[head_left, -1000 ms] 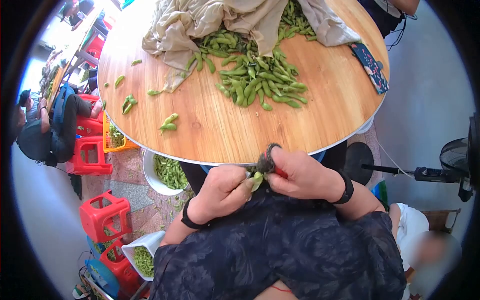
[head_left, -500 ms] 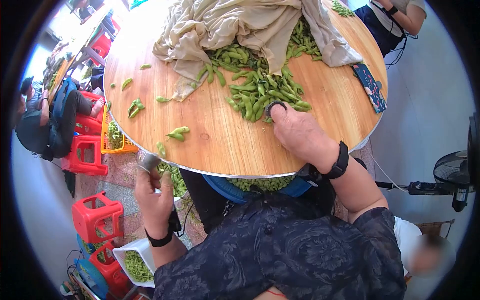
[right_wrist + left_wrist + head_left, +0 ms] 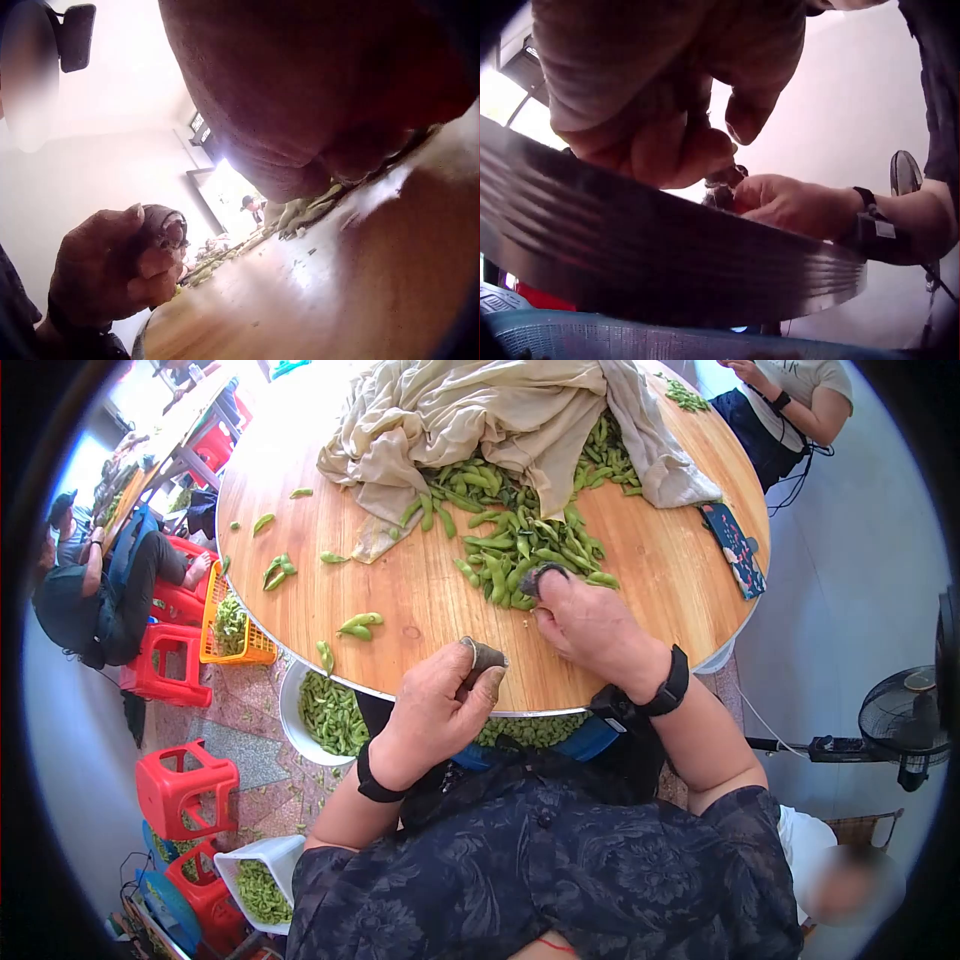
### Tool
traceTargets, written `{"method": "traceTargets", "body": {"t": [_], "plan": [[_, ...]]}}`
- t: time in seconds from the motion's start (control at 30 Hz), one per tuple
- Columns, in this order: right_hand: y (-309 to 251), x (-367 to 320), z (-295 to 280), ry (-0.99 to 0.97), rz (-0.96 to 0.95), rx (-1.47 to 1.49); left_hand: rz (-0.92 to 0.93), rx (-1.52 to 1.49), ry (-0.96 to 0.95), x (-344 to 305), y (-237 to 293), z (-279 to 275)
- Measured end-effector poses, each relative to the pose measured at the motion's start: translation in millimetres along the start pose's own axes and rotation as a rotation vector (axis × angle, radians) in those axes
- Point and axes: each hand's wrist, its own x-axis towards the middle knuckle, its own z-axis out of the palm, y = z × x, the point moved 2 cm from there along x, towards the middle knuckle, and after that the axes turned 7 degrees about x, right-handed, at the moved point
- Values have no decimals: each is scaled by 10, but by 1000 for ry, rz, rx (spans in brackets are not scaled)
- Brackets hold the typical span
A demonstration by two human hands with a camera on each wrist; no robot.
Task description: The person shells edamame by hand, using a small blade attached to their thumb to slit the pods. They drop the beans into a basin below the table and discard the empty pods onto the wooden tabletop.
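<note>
Over the near edge of the round wooden table (image 3: 440,590), my left hand (image 3: 425,700) hovers with loosely bent fingers and the thumb apart. It wears a grey finger cover (image 3: 485,656) on the index finger and shows nothing in its grasp. My right hand (image 3: 590,625) is at the near edge of a heap of green soybean pods (image 3: 525,540), with a dark cover (image 3: 543,575) on one digit. Its fingertips are hidden under the hand, so I cannot tell whether they hold a pod. In the right wrist view the left hand (image 3: 105,262) is bent beside the tabletop.
A beige cloth (image 3: 470,420) covers the heap's far part. A few stray pods (image 3: 360,625) lie left. A patterned phone-like item (image 3: 735,550) lies at right. Below stand a blue basket (image 3: 600,745) with shelled beans, a white bucket (image 3: 290,705) of pods and red stools (image 3: 185,790).
Both hands parted from working together in front of the body; the right went to the pod heap. The left swung down over the white bucket, then came back to the table edge.
</note>
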Motion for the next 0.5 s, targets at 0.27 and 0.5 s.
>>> {"method": "traceTargets", "body": {"t": [0.27,0.5], "plan": [[49,47,113,0,-51,-63,3,-59,54,18,-97,106],[-445,-158,-146,-65,-371,168,-309,-669,-330,64,-167,143]]}}
